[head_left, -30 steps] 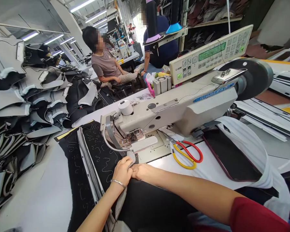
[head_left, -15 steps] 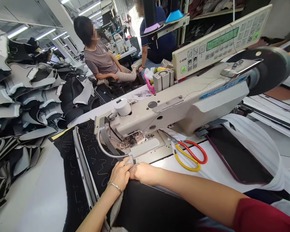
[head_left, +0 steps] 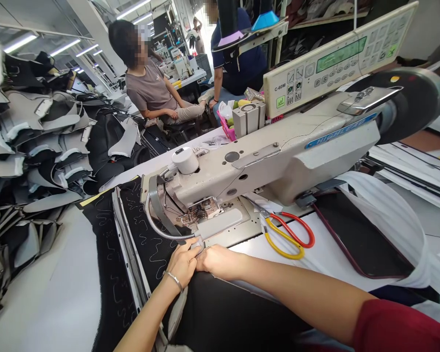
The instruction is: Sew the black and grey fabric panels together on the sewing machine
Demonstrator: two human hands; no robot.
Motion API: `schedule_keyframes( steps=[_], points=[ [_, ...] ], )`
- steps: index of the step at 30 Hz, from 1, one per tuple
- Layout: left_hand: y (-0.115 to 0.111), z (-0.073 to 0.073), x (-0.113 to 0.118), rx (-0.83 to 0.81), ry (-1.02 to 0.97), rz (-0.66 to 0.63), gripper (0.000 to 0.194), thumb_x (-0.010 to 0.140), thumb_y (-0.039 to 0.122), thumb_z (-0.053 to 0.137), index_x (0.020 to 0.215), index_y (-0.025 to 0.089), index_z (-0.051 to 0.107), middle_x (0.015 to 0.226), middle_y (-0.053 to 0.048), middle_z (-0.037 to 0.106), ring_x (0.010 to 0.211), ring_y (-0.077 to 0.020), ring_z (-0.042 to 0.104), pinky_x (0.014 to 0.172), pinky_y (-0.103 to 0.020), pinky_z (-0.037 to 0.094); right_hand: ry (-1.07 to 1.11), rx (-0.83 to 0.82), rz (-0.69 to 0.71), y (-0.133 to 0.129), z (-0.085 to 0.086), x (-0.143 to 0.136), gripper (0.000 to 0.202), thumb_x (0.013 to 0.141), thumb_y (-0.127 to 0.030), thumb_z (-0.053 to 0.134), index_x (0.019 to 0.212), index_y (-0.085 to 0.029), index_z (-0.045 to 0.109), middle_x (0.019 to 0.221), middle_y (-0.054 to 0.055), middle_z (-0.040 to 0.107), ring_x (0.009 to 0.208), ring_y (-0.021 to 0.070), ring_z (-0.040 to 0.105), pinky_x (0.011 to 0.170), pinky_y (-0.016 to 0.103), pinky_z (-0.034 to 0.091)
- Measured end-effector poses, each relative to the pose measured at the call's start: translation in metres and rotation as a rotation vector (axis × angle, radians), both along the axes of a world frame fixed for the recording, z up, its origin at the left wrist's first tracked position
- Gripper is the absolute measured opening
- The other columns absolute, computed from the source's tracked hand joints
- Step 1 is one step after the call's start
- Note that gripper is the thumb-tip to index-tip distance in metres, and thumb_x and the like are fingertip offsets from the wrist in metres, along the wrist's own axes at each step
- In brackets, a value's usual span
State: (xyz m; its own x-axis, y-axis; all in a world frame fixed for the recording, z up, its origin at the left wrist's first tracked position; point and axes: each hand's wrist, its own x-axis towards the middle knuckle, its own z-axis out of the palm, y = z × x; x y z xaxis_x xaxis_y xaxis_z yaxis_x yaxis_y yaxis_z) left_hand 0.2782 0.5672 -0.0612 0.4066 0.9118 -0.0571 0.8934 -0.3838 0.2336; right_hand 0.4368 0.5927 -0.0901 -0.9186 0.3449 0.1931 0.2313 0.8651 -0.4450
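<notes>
A sewing machine [head_left: 220, 161] stands across the white table, and both hands work just before its needle area. My left hand [head_left: 182, 263], with a bracelet at the wrist, is closed on grey ribbed fabric [head_left: 178, 313], its fingertips near the presser foot. Against it sits my right hand [head_left: 218, 261], its fingers curled tightly over the edge of the same fabric piece. Black fabric [head_left: 227, 315] spreads below the hands towards me. The needle and the fingertips' exact grip are hidden.
Scissors [head_left: 284, 234] with red and yellow handles lie right of the needle plate. A dark phone-like tablet [head_left: 363, 234] rests further right beside a white strap [head_left: 407, 215]. Grey-and-black cut pieces [head_left: 40, 132] are heaped at left. Two people [head_left: 154, 88] sit behind the machine.
The view has shifted slightly. Marks on the machine's handwheel show differently, so it has turned. Both hands keep nearly the same place and hold on the fabric.
</notes>
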Motion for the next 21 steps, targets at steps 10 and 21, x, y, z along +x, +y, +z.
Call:
schedule_keyframes(
  steps=[10, 21],
  points=[
    [0.0004, -0.0037, -0.0032, 0.066, -0.049, -0.035, 0.041, 0.068, 0.008, 0.035, 0.093, 0.017, 0.066, 0.108, -0.009, 0.061, 0.099, -0.0196, 0.057, 0.086, -0.035, 0.049, 0.007, 0.023, -0.013, -0.0006, 0.0000, 0.0006, 0.012, 0.080, -0.011, 0.045, 0.071, -0.017, 0.050, 0.075, -0.003, 0.057, 0.065, 0.0097, 0.044, 0.045, 0.024, 0.022],
    [-0.0008, -0.0091, -0.0036, 0.132, -0.069, -0.041, 0.041, 0.068, 0.007, 0.033, 0.092, 0.015, 0.066, 0.106, -0.010, 0.061, 0.097, -0.0191, 0.057, 0.085, -0.034, 0.049, 0.031, 0.020, 0.032, 0.0036, -0.0039, 0.0013, 0.014, 0.078, -0.008, 0.046, 0.067, -0.017, 0.048, 0.072, -0.001, 0.056, 0.062, 0.0105, 0.043, 0.046, 0.024, 0.023]
  ],
)
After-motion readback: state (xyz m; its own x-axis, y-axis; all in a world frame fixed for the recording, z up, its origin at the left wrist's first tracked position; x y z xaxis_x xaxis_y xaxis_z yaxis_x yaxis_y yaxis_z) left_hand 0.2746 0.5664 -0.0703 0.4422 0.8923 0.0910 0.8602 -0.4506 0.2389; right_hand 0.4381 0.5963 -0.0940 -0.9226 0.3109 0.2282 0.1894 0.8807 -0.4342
